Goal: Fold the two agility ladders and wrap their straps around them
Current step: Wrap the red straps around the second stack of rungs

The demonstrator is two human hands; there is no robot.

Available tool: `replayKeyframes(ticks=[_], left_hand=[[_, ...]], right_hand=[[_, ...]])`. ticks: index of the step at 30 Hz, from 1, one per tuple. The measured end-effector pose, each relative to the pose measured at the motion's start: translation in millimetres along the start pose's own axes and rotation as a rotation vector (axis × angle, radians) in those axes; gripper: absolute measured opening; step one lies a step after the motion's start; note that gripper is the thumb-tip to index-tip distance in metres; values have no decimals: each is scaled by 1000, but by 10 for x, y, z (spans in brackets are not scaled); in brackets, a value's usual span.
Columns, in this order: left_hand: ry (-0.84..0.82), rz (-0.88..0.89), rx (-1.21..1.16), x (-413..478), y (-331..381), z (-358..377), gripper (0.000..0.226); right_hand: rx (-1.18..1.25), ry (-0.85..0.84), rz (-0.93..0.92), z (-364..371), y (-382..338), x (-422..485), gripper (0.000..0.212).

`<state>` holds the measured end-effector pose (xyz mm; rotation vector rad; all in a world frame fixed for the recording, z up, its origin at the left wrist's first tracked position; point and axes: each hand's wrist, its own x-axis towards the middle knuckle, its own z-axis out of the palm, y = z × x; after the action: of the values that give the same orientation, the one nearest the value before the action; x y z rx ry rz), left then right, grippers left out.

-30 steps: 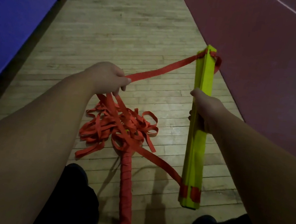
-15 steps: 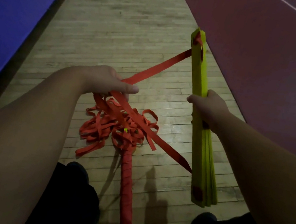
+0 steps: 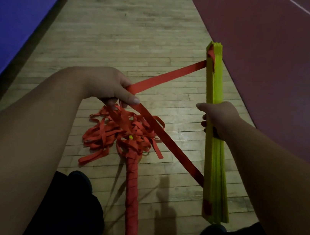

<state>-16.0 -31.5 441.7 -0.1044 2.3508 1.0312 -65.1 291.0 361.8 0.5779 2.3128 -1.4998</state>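
My right hand [image 3: 218,117] grips a stack of yellow ladder rungs [image 3: 216,82] at its middle, held off the floor and pointing away from me. A red strap [image 3: 168,77] runs from the stack's far end to my left hand [image 3: 112,87], which pinches it, then slants down to the stack's near part. On the floor between my feet lies the second ladder [image 3: 133,192], its rungs wound in red strap, with a loose tangle of red strap [image 3: 115,133] at its far end.
The wooden floor [image 3: 122,32] runs ahead. A blue mat [image 3: 14,16] borders it on the left and a dark red mat [image 3: 280,55] on the right. My dark shoes [image 3: 80,182] show at the bottom.
My right hand has turned the yellow stack so its near end fans toward the right. My left hand has shifted its hold along the strap, which now slants more steeply to the stack.
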Motion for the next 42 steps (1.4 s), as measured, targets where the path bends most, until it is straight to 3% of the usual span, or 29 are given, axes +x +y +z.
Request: replayKeyframes(ticks=[3, 9, 17, 32, 37, 42], left_hand=[[7, 14, -16, -30, 51, 19, 44], [13, 93, -74, -110, 222, 54, 22], [-12, 137, -72, -98, 284, 88, 30], [17, 213, -138, -39, 432, 158, 16], [49, 228, -151, -49, 467, 170, 24], [66, 240, -180, -30, 453, 144, 25]], right_hand=[[-48, -45, -8, 21, -6, -4, 36], [-20, -142, 23, 105, -79, 4, 35], [-178, -83, -10, 99, -16, 51, 45], [-409, 20, -144, 140, 10, 37, 50], [-237, 41, -133, 140, -24, 48, 63], [-14, -85, -69, 156, -98, -2, 61]])
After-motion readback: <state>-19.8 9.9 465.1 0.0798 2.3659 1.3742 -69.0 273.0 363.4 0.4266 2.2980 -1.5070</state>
